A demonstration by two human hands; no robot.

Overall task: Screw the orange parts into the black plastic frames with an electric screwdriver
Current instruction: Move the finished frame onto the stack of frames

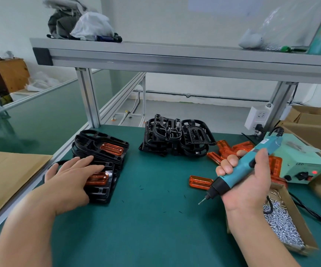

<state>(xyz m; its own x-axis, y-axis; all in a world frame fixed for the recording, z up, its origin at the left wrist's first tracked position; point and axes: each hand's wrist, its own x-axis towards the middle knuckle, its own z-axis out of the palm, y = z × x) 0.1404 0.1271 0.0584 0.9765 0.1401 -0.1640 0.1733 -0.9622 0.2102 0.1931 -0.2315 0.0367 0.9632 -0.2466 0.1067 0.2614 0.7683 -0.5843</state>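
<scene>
My left hand (73,176) lies flat with straight fingers on a stack of black frames with an orange part fitted (101,182) at the left of the green mat. A second such stack (101,147) leans just behind it. My right hand (246,176) grips the teal electric screwdriver (240,170), its bit tip (201,202) pointing down-left above the mat. One loose orange part (200,182) lies next to the bit. Several more orange parts (231,151) lie behind my right hand. A pile of empty black frames (175,137) sits at the back centre.
A cardboard box of small silver screws (279,222) stands at the right edge. The screwdriver's power unit (298,162) with a red light sits behind it, cables trailing. An aluminium shelf (175,56) spans overhead. Brown cardboard (7,178) lies at the left.
</scene>
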